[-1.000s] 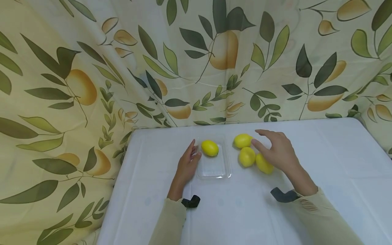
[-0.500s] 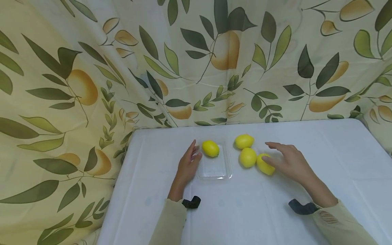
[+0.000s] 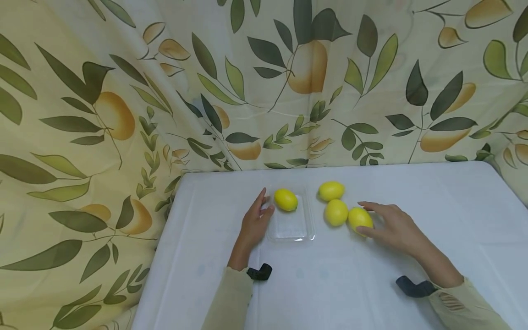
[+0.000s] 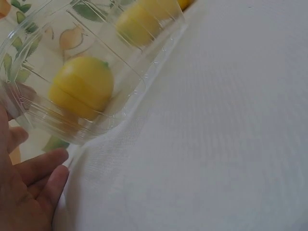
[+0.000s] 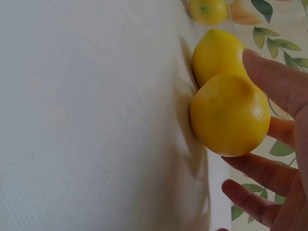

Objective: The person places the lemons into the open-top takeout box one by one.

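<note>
A clear plastic tray [image 3: 291, 229] lies on the white table with one yellow lemon [image 3: 286, 200] at its far end. My left hand [image 3: 265, 202] rests against the tray's left rim, fingers straight; in the left wrist view the fingers [image 4: 36, 168] lie beside the tray [image 4: 120, 96] and its lemon [image 4: 82, 87]. Three more lemons lie right of the tray: a far lemon [image 3: 331, 190], a middle lemon [image 3: 336, 212] and a right lemon [image 3: 360, 218]. My right hand [image 3: 368, 219] holds the right lemon [image 5: 230, 114] between thumb and fingers, still on the table.
A white cloth covers the table [image 3: 330, 284]. A leaf-and-fruit patterned curtain [image 3: 123, 114] hangs behind and to the left. The table's left edge [image 3: 165, 238] lies close to my left arm. Dark straps sit at both wrists.
My right hand has drawn back from the far lemon toward me and set its thumb and fingers round the right lemon. The left hand has stayed by the tray.
</note>
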Available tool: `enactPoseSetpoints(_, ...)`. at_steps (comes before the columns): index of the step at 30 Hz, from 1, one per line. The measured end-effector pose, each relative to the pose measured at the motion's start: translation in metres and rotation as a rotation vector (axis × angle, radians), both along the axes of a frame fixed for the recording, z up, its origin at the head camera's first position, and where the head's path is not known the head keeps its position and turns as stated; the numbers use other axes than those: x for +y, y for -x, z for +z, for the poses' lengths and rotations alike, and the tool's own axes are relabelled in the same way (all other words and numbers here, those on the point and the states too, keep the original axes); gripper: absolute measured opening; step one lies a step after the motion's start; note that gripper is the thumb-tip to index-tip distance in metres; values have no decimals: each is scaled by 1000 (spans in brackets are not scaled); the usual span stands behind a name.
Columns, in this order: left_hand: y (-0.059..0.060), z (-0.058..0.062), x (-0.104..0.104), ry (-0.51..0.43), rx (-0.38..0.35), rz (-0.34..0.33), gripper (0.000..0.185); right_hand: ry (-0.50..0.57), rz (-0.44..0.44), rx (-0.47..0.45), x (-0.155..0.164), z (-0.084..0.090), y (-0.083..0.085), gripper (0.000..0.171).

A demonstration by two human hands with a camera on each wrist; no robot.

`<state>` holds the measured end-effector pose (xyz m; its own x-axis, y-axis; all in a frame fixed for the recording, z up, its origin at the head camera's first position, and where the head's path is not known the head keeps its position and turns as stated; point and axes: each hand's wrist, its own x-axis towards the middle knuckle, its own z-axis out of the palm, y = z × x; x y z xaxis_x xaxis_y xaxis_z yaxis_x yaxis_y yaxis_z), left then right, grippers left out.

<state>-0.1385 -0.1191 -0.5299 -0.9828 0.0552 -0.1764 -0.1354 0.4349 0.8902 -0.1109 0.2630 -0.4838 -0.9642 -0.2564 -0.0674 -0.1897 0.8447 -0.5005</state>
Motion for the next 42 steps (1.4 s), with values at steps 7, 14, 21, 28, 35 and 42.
enactPoseSetpoints(7,1,0,2,10,4,3,62,-26,-6,-20,-3,-2,-1,85)
enactPoseSetpoints(14,1,1,2,9,-2,7,63,-2,-21,-31,-1,-7,-1,82)
enactPoseSetpoints(21,0,1,1,4,-9,12,61,21,-24,-30,-2,-11,-1,83)
enactPoseSetpoints(28,0,-1,0,-4,9,5,62,38,-39,36,-6,-6,-3,78)
enactPoseSetpoints(35,-1,-3,-1,-6,-3,6,62,62,-78,61,-15,0,-3,76)
enactPoseSetpoints(42,-1,-3,-1,-12,9,2,63,129,-105,115,-26,8,2,75)
